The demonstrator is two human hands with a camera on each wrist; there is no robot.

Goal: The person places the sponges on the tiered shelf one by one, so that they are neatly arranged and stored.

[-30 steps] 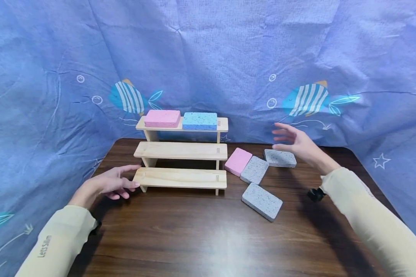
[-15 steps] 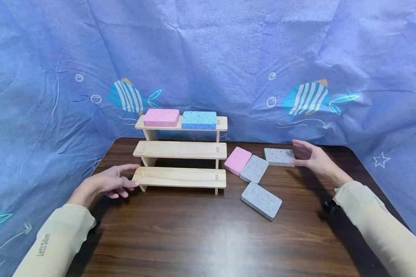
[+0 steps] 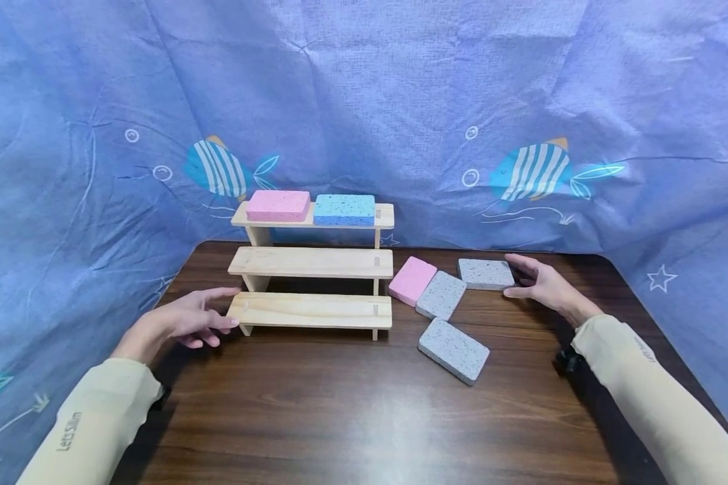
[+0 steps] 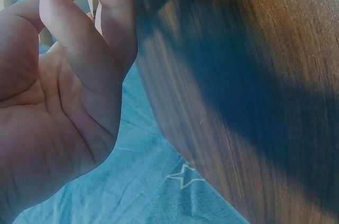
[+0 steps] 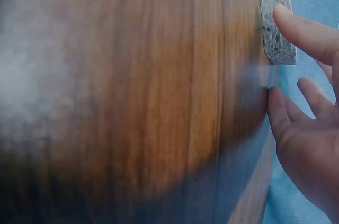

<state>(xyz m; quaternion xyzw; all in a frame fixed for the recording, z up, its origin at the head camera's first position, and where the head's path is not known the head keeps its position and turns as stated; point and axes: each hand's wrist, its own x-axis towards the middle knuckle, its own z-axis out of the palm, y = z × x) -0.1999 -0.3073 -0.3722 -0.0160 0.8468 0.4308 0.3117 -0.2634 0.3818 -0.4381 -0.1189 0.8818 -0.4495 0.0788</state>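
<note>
My left hand (image 3: 188, 320) rests at the left end of the lowest step of a three-tier wooden shelf (image 3: 309, 310). Its index finger and thumb touch the step's back and front corners, and the other fingers hang loosely bent. At the right, my right hand (image 3: 546, 286) is spread around the right end of a grey sponge (image 3: 485, 275) lying flat on the table. In the right wrist view, the thumb lies over the side of the grey sponge (image 5: 276, 17), while other fingers stand apart from it. Whether the index finger touches it is hidden.
A pink sponge (image 3: 278, 205) and a blue sponge (image 3: 344, 209) sit on the top tier. Right of the shelf lie another pink sponge (image 3: 412, 280) and two grey sponges, one touching it (image 3: 441, 295), one nearer (image 3: 453, 350). A blue fish-patterned cloth (image 3: 364, 101) hangs behind the table.
My right hand has come down from above the far grey sponge, gone out to its right, then closed in on its right end. My left hand has stayed at the shelf.
</note>
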